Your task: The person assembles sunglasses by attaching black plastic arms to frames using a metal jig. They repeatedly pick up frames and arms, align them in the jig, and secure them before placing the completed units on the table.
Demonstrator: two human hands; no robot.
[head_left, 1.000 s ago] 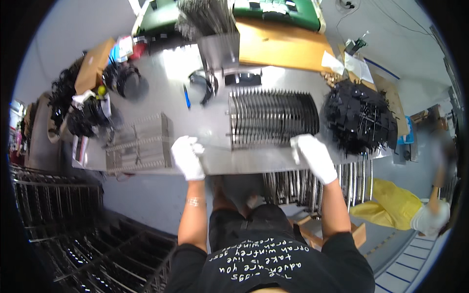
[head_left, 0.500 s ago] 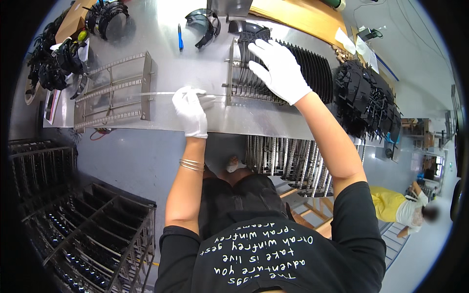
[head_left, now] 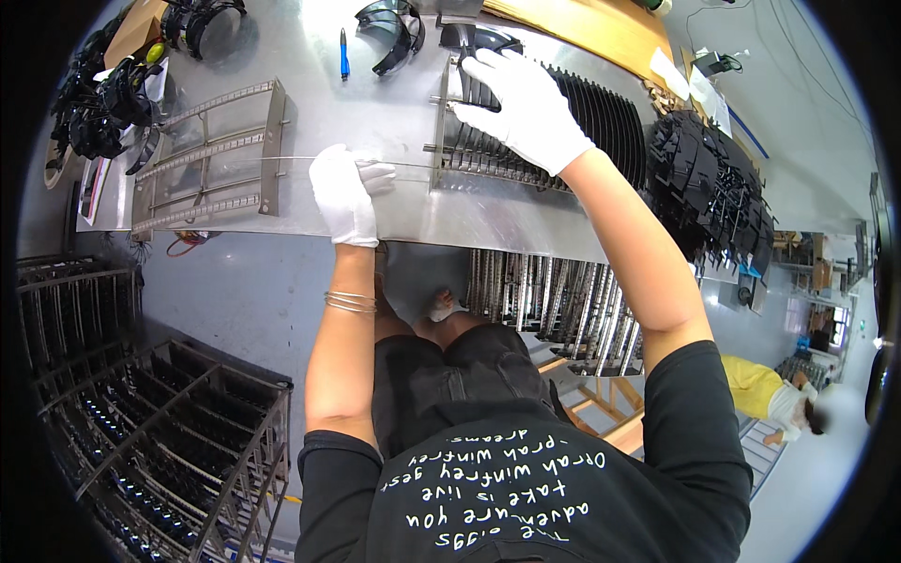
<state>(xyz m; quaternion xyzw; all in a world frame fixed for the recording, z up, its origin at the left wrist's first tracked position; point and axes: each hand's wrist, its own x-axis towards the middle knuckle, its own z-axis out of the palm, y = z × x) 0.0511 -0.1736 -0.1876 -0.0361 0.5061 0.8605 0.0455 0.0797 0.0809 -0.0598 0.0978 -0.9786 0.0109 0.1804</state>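
My left hand [head_left: 343,192], in a white glove, is closed round a thin metal rod [head_left: 298,158]. Leftward the rod reaches over an empty metal rack [head_left: 272,141] with notched rails; its right end runs to the edge of a second rack [head_left: 439,131]. That rack carries a row of black curved plastic pieces [head_left: 601,122]. Over the rack's left part lies my right hand [head_left: 526,113], also gloved, fingers stretched out and thumb apart, on or just above the pieces. What lies beneath its palm is hidden.
A heap of black pieces [head_left: 704,188] sits right of the loaded rack. More black parts [head_left: 103,122] lie at the far left. A blue pen [head_left: 343,56] and loose curved pieces [head_left: 394,33] are at the back. Floor racks [head_left: 188,441] stand lower left; another person [head_left: 779,399] is at right.
My left hand has shifted left with the rod, which now looks thinner, as if turned edge-on. My right hand has moved slightly left and up over the rack.
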